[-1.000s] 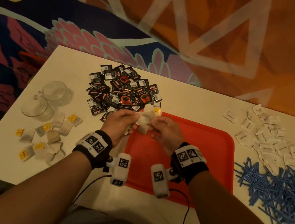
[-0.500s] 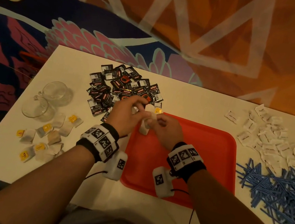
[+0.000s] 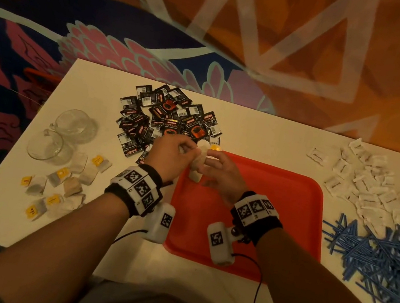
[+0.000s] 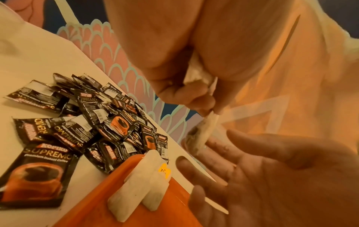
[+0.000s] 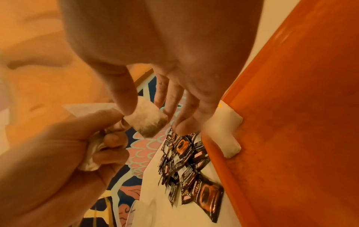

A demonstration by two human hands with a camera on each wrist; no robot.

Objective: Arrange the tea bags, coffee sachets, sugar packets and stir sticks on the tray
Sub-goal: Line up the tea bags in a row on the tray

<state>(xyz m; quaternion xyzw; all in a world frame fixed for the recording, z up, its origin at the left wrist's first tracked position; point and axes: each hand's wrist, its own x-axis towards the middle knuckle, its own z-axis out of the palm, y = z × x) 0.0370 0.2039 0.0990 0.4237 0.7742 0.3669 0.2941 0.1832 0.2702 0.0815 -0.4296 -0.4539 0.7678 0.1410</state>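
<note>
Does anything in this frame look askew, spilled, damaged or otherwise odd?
Nothing looks spilled or damaged. Only two white paper tea bags lie on the orange-red plastic tray, at its far left corner. The left hand pinches another tea bag, with more bunched in its curled fingers.

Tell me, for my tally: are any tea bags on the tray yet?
Yes: two tea bags lie on the tray, at its far corner.
</note>
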